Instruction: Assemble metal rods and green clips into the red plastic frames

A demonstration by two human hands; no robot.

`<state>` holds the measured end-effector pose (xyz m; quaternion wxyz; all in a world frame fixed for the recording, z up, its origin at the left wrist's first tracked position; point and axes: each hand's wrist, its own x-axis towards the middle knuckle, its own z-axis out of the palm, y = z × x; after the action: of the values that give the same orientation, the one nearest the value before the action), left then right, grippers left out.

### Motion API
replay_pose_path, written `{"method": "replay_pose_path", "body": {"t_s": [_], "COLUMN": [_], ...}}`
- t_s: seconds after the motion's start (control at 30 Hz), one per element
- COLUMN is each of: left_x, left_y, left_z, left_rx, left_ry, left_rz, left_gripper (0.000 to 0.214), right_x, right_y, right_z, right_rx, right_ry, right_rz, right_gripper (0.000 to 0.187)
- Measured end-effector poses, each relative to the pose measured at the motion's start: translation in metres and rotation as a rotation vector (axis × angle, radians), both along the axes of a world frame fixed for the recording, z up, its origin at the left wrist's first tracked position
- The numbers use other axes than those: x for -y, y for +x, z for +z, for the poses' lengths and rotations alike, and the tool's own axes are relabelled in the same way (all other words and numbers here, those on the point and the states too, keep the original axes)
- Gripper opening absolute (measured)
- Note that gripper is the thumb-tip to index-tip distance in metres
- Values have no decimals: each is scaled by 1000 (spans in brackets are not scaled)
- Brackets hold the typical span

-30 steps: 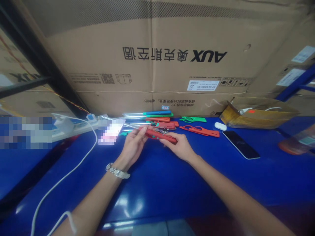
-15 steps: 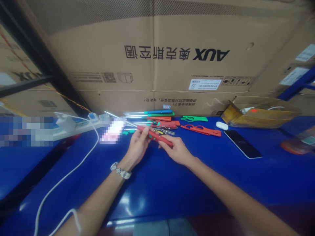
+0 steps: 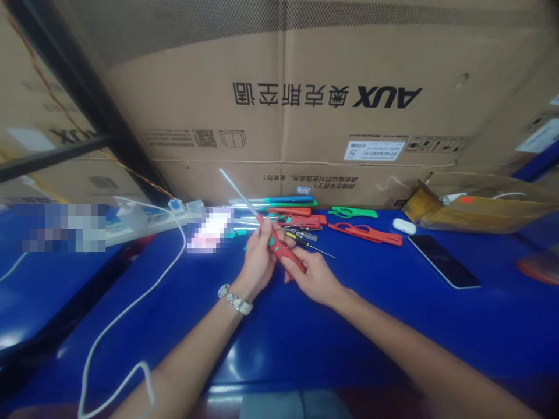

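Both hands hold a red long-necked lighter (image 3: 283, 251) with green parts on its handle. Its thin metal neck points up and to the left. My left hand (image 3: 257, 256) is closed around the handle near the neck, thumb along the top. At the handle's lower end, my right hand (image 3: 317, 274) grips with thumb and fingers. Just behind the hands lie several more lighters, among them a red lighter (image 3: 305, 222) and a blue lighter (image 3: 288, 199). A small screwdriver with a yellow and black handle (image 3: 299, 239) lies close by; the fingers partly hide this pile.
On the blue table (image 3: 349, 343) lie a green handle shell (image 3: 353, 212), red handle shells (image 3: 367, 233), a white earphone case (image 3: 404, 226) and a phone (image 3: 443, 262). A brown paper bag (image 3: 480, 215) stands back right. Left are a power strip (image 3: 144, 224) and white cable (image 3: 131, 305).
The lighter has tilted, its neck swinging up from a flatter angle, while both hands keep hold of it. The small screwdriver's shaft now shows. The view has shifted slightly.
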<state>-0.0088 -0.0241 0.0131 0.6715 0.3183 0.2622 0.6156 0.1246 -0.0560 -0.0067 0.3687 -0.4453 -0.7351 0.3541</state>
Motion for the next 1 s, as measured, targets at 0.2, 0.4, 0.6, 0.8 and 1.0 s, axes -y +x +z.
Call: {"method": "replay_pose_path", "body": {"t_s": [0.2, 0.4, 0.6, 0.8, 1.0], "left_x": [1, 1, 5, 20, 38], "left_y": [-4, -14, -25, -85, -134], "left_z": [4, 6, 3, 14, 6], "left_rx": [-262, -761, -865, -1304, -1598], "left_ry": [124, 312, 362, 471, 409], "left_rz": [-33, 8, 24, 149, 220], "left_gripper": [34, 35, 29, 26, 24], "right_x": [-2, -14, -31, -49, -65], "right_y": [0, 8, 8, -15, -52], "right_z": [-6, 5, 17, 6, 9], "right_rx": [176, -275, -438, 153, 562], "right_ry": [68, -56, -97, 137, 370], "right_rz": [-42, -2, -47, -36, 64], "right_gripper": [39, 25, 20, 14, 32]}}
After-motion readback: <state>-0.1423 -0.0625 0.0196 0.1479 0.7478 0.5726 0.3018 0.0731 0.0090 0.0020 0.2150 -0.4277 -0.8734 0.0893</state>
